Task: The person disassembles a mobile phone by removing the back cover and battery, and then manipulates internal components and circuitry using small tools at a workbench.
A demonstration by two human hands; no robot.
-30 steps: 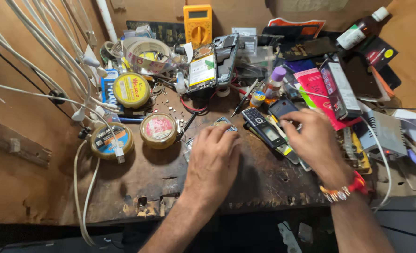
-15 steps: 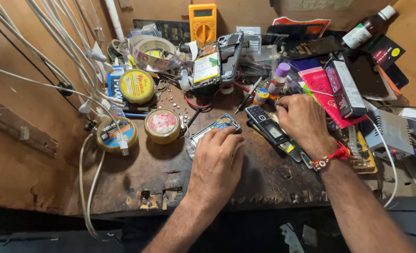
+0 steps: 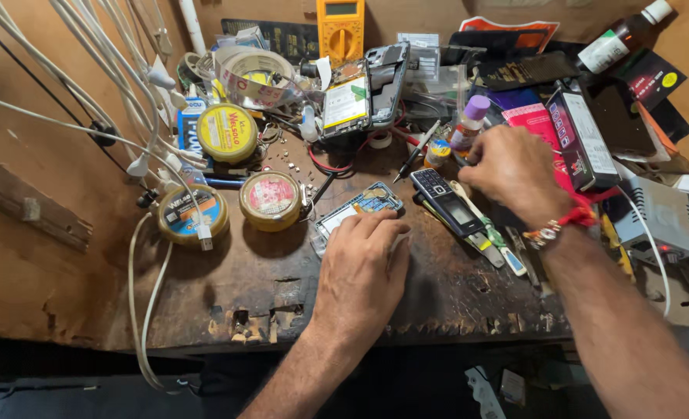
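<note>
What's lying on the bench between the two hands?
In the head view, a dark keypad phone lies between the left hand and right hand, with some small tools beside it.

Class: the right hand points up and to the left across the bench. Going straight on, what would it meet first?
Probably the small purple-capped bottle just beyond the right hand, though depth is hard to judge from above.

Rough, scarred wooden bench (image 3: 228, 302) (matt), glossy plastic phone (image 3: 447, 202), shiny metal tins (image 3: 270, 200)

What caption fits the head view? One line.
Left hand presses a bare circuit board on the workbench; right hand reaches past a keypad phone.
</note>
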